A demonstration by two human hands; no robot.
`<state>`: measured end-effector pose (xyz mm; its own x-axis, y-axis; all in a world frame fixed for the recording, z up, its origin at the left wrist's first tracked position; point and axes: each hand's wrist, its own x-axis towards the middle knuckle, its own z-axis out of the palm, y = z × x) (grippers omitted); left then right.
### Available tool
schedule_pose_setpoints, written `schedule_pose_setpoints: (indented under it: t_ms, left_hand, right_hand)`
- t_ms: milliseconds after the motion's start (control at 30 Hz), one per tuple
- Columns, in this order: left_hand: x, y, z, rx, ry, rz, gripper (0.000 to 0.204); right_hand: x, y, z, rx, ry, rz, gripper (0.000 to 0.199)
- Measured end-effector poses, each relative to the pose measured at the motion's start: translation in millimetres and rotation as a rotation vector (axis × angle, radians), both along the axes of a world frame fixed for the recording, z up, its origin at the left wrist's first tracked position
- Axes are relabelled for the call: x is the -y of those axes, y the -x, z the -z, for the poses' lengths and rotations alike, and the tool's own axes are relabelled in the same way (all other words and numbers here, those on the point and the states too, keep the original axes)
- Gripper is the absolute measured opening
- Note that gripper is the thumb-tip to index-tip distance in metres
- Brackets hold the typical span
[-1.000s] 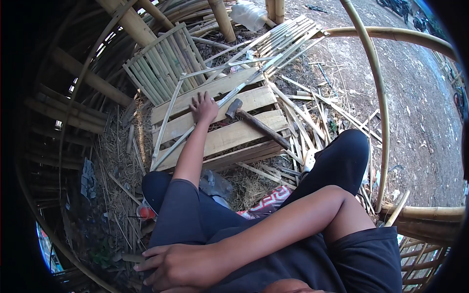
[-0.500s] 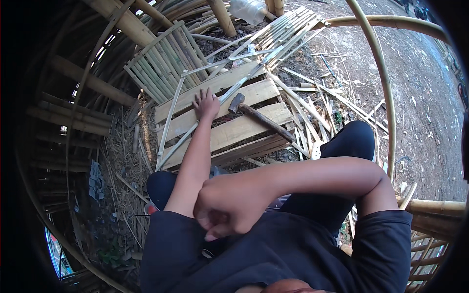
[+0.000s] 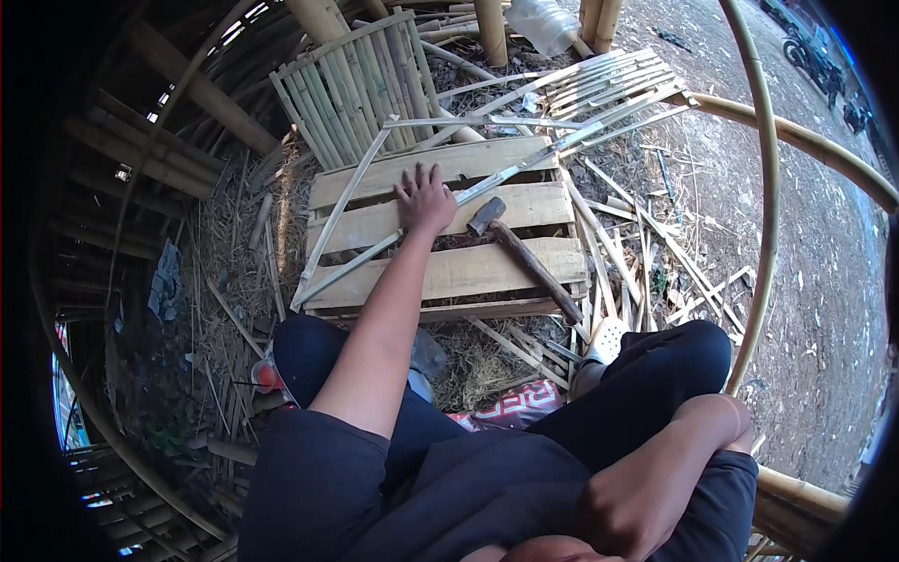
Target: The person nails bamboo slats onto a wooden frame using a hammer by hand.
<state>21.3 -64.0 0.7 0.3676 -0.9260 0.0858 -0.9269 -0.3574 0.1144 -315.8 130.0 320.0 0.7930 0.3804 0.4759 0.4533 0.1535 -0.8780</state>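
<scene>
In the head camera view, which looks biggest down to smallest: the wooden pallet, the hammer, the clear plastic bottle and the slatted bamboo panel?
1. Wooden pallet
2. Slatted bamboo panel
3. Hammer
4. Clear plastic bottle, though it lies farther away and partly hidden behind bamboo poles, so its rank against the hammer is unsure.

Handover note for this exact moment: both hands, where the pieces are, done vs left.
Left hand: open, palm flat on a thin bamboo strip lying across the wooden pallet.
Right hand: pulled in near the body, holding nothing visible.
Hammer: lying loose on the pallet, right of the left hand, untouched.
Done: strips laid across the pallet.
Left: hammer not yet picked up; more strips lie loose around the pallet.
</scene>
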Motion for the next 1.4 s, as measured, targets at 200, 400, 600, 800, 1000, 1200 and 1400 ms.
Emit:
schedule_pose_setpoints:
  t_ms: [200,400,600,800,1000,1200,1400]
  left_hand:
    - [-9,-18,3,0.016,0.022,-0.018,0.061]
    - [-11,-22,0,0.019,0.037,-0.017,0.061]
    - [-10,-24,2,0.012,0.046,-0.027,0.061]
    - [-15,-23,4,0.009,0.064,-0.018,0.06]
    - [0,-5,1,-0.01,0.08,0.004,0.06]
    - [-12,-26,1,-0.098,0.123,-0.061,0.057]
    - [-6,-30,4,-0.229,0.177,-0.112,0.055]
  right_hand:
    - [-4,1,15,0.123,-0.273,0.0,0.023]
    - [1,7,10,0.217,-0.16,-0.131,0.015]
    - [3,11,7,0.265,-0.132,-0.182,0.016]
    - [-2,27,11,0.331,-0.158,-0.2,0.024]
    - [43,14,31,0.109,-0.209,-0.056,0.017]
    - [86,-37,128,-0.82,0.631,1.493,0.026]
    - [113,-48,216,-1.282,1.058,1.388,0.056]
